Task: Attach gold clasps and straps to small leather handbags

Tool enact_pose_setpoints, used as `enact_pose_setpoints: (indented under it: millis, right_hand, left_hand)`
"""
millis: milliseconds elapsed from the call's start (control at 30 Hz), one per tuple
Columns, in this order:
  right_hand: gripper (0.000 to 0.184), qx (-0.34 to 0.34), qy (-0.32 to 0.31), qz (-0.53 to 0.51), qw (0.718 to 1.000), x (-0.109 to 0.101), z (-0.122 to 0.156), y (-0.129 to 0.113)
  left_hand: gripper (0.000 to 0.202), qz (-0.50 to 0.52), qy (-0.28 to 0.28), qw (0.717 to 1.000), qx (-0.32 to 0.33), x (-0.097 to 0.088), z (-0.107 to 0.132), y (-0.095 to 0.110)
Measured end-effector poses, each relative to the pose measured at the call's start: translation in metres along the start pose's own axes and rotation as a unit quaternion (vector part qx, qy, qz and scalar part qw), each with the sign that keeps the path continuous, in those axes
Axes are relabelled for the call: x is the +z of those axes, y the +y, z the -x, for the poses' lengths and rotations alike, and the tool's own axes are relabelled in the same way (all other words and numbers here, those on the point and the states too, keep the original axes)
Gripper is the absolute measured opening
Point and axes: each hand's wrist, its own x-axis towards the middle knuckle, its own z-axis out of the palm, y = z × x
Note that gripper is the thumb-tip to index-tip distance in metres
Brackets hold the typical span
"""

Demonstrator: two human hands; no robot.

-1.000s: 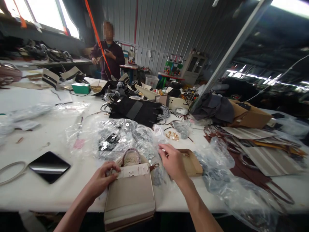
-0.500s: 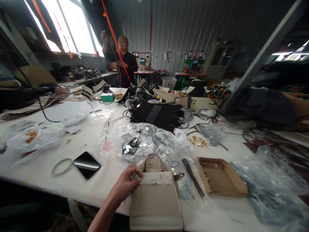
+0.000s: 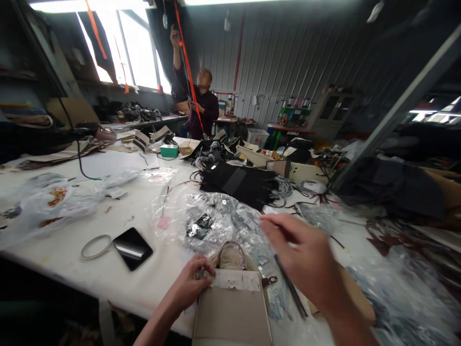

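A beige handbag [image 3: 232,315] with a curved handle [image 3: 230,247] stands at the front edge of the table, its flat side toward me. At its upper left corner, my left hand [image 3: 194,281] grips the edge between thumb and fingers. A brown strap with a metal buckle [image 3: 270,280] sticks out at the bag's right. My right hand [image 3: 302,257] hovers right of the bag, thumb and fingers drawn together; whatever is between them is too blurred to make out. Below it lie a dark rod-like tool [image 3: 297,300] and a cardboard tray [image 3: 355,293], both partly covered by the hand.
Plastic bags of small metal plates [image 3: 205,223] lie beyond the handbag. Leftward are a phone [image 3: 132,248] and a roll of tape [image 3: 96,247]. Black bag pieces [image 3: 234,182] and a green box [image 3: 169,151] sit farther back. Another person [image 3: 203,108] stands across the table, one arm raised.
My right hand has come into view over the tool and tray. My left hand keeps its hold on the handbag. The view has tilted upward, and the other person's arm is higher.
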Motion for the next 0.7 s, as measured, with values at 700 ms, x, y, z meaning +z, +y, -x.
enact_pose_setpoints:
  millis: [700]
  right_hand:
    - [0.013,0.005,-0.310,0.064,0.949,0.244,-0.062,0.109]
  left_hand:
    - [0.040,-0.005,0.030,1.000,-0.004,0.003,-0.001,-0.013]
